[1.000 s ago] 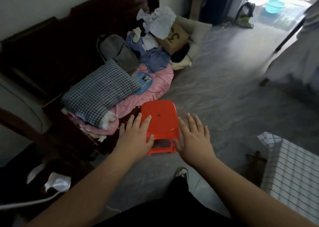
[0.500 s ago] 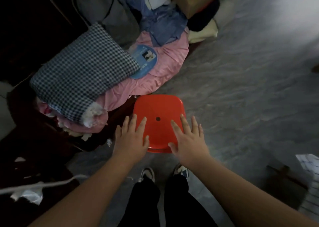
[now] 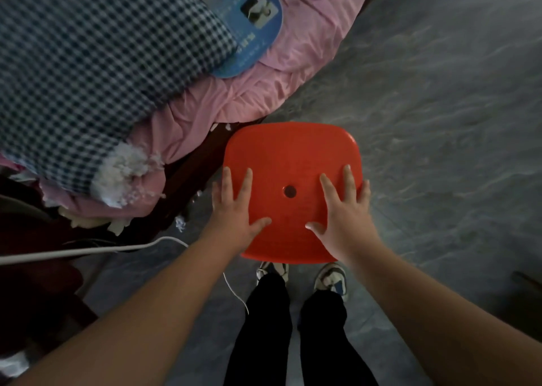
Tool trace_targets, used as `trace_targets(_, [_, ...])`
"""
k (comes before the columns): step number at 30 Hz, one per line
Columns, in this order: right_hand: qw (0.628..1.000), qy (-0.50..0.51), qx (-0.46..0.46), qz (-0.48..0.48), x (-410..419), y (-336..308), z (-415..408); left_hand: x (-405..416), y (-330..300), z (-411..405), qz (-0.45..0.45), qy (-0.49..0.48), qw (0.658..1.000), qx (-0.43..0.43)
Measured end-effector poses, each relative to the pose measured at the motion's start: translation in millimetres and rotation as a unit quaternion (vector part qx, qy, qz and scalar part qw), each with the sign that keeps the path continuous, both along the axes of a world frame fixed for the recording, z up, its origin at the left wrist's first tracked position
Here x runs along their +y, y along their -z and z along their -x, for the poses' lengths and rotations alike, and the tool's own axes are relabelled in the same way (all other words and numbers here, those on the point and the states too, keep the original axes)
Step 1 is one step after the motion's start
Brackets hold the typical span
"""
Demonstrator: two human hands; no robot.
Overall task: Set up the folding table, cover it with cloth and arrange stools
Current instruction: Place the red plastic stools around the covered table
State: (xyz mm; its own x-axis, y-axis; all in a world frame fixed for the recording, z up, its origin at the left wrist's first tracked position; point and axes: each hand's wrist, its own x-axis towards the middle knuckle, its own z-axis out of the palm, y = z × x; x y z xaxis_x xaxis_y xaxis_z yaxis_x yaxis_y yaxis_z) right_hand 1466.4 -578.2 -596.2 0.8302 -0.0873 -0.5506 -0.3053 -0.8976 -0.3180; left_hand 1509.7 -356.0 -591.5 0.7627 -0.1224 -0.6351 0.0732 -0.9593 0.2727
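Observation:
A red plastic stool (image 3: pixel 290 156) with a small hole in the middle of its seat stands on the grey floor just in front of my feet. My left hand (image 3: pixel 234 209) lies over the seat's left edge with fingers spread and straight. On the seat's right side my right hand (image 3: pixel 343 212) lies flat, fingers spread. Neither hand visibly curls round the stool. The stool's legs are hidden under the seat. The folding table and cloth are out of view.
A checked pillow (image 3: pixel 88 63) and pink bedding (image 3: pixel 293 71) with a blue round fan (image 3: pixel 249 27) are piled on dark furniture to the left. A white cable (image 3: pixel 88 250) runs across the floor at left. Grey floor (image 3: pixel 440 121) stretches right.
My head has leaned in over the stool, so it looks larger and is seen from directly above. Both hands have moved from its near edge onto the seat. The covered table has left view.

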Motion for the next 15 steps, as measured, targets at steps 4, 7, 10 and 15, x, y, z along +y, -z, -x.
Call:
trace_targets(4, [0.999, 0.035, -0.003, -0.016, 2, 0, 0, -1, -1, -5, 0.007, -0.004, 1.0, 0.009])
trace_targets(7, [0.999, 0.046, -0.008, -0.019, 1, -1, -2, -3, -3, -7, 0.01, -0.012, 1.0, 0.001])
trace_targets(10, [0.998, 0.057, -0.017, -0.023, 1, -3, -3, -6, -2, -9, 0.014, -0.02, 1.0, -0.002])
trace_targets(15, [0.994, 0.105, -0.016, -0.037, -16, -8, 4, -27, -7, -10, 0.027, 0.008, 0.999, -0.015])
